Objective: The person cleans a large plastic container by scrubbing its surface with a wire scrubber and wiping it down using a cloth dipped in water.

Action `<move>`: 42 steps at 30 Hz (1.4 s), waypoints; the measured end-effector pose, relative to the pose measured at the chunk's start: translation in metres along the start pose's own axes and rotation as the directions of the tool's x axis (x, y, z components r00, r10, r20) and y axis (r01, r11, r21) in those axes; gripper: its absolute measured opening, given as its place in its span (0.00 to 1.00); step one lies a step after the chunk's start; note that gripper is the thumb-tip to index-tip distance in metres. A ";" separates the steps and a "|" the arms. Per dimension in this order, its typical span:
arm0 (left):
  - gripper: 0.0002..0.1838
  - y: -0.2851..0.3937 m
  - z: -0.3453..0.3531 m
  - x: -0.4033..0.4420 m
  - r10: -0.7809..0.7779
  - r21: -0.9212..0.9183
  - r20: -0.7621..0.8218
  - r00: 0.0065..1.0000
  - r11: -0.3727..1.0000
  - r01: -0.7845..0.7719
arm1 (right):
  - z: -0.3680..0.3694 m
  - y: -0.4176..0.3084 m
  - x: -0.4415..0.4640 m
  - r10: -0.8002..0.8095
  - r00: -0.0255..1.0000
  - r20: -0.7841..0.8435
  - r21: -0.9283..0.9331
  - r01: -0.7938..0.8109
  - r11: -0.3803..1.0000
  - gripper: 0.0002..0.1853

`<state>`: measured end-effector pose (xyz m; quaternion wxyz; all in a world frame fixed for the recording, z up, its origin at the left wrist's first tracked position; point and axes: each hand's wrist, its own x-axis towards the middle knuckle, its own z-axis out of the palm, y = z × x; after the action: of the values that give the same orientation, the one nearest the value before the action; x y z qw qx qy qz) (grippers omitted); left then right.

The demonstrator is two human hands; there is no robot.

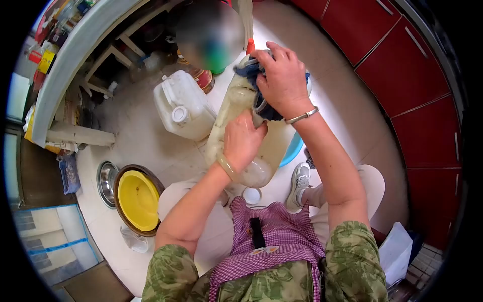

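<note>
A large yellowish translucent plastic jug [277, 141] with a rounded, grimy side is tilted in front of me, over a light-blue basin [293, 151]. My left hand [243, 141], with a pale bangle at the wrist, is closed on the jug near its middle; its fingertips are partly hidden. My right hand [284, 80], with a silver bangle, grips a crumpled dark-blue and grey cloth [247, 70] against the jug's far end. A round white cap [252, 196] lies on the floor below the near end.
A white jerrycan [183, 105] stands at left, near a red tin [204, 80] and a green object by a blurred area. Further left are a yellow basin [137, 199] inside a brown one and a steel bowl [106, 176]. Red cabinets [402, 55] line the right.
</note>
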<state>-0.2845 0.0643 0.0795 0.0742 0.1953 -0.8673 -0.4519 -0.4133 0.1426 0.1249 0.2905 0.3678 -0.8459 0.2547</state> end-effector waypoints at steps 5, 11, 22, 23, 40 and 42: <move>0.15 -0.005 -0.008 0.006 0.062 0.002 -0.019 0.998 0.998 -0.062 | -0.012 0.018 0.013 0.073 0.981 0.182 0.223 -0.114 0.968 0.21; 0.17 -0.008 -0.008 0.006 0.088 0.016 -0.041 0.995 0.996 -0.087 | -0.020 0.049 0.028 0.561 0.817 -0.134 0.423 -0.465 0.778 0.17; 0.17 -0.006 -0.016 0.004 0.019 0.064 -0.041 0.999 0.998 -0.016 | -0.027 -0.004 0.008 -0.112 0.942 0.316 -0.010 0.122 0.993 0.15; 0.17 -0.011 -0.018 0.004 -0.011 -0.009 -0.007 1.000 1.000 0.011 | -0.036 -0.003 0.005 -0.146 0.919 0.365 0.056 0.135 0.989 0.15; 0.16 -0.019 -0.036 0.008 -0.022 0.104 -0.121 0.992 0.994 0.034 | 0.113 0.158 -0.243 0.805 0.473 0.358 -0.057 -0.850 0.524 0.22; 0.15 -0.022 -0.041 0.012 -0.053 0.070 -0.097 0.994 0.996 0.060 | 0.152 0.158 -0.285 0.781 0.491 0.385 -0.130 -0.809 0.573 0.20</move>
<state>-0.2770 0.0168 0.0848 0.0956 0.2435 -0.8728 -0.4120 -0.4218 0.2746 -0.2097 -0.0525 -0.0104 -0.9502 0.3069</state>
